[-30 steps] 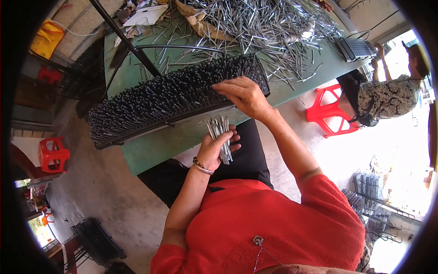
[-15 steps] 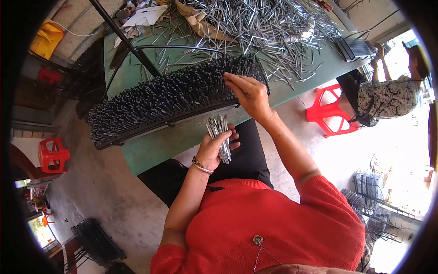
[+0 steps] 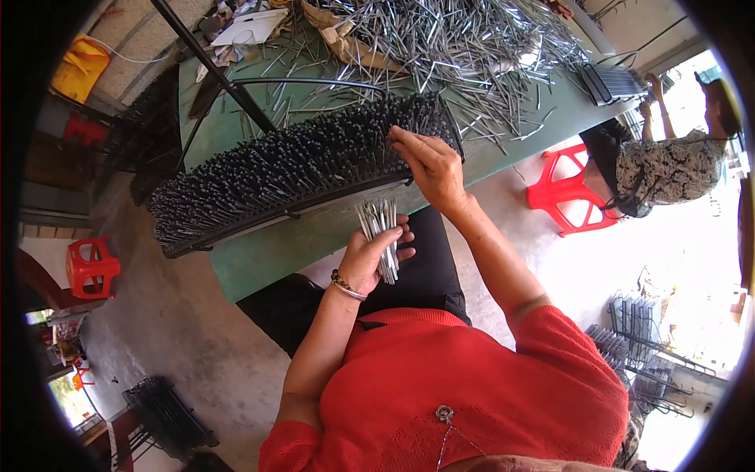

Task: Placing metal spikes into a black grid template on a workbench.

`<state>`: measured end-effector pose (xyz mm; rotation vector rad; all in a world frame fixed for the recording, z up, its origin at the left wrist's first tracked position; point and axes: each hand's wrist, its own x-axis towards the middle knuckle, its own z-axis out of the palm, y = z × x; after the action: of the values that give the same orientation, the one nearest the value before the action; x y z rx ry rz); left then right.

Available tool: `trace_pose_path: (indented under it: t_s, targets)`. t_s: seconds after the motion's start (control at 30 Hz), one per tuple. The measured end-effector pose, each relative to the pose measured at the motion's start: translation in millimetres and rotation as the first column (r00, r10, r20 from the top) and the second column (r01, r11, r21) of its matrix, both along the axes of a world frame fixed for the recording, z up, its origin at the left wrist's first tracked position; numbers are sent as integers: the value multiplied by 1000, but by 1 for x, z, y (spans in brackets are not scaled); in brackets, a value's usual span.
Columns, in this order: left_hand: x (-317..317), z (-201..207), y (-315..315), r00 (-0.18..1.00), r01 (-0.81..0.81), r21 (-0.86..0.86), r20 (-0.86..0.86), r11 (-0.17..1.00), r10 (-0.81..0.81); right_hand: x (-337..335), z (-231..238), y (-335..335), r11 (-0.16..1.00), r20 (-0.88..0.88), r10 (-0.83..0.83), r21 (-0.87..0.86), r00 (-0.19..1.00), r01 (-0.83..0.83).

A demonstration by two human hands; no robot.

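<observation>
Near black rack, left hand half-curled, holding metal rods

Bundled rods seen as smooth bright metal, rod pile likewise noted as glossy metal, bristling rack recorded as mostly dark and rough, tabletop observed smooth, paper seen crumpled, stool recorded as glossy plastic, sweater in knitted cloth.

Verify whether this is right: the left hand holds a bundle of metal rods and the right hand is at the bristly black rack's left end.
Wrong end: the head view shows the right hand at the right end of the bristly black rack. The left hand does hold a bundle of metal rods.
</observation>
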<state>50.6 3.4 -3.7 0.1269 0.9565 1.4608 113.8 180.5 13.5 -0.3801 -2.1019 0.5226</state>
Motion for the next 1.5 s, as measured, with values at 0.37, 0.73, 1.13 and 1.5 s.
trace_pose_path:
  t_s: [0.37, 0.73, 1.13, 1.5]
  targets:
    - [1, -3, 0, 999, 46, -15, -4, 999, -46, -3, 7, 0, 991, 70, 96, 86, 993, -102]
    - [-6, 16, 8, 999, -27, 51, -23, 998, 28, 34, 27, -21, 747, 207, 395, -639, 895, -182]
    - [-4, 13, 17, 999, 18, 19, -32, 1000, -17, 38, 46, 6, 447, -65, 194, -882, 979, -147]
    - [-1, 15, 18, 997, 49, -62, -55, 997, -53, -2, 27, 32, 877, -31, -18, -480, 999, 1]
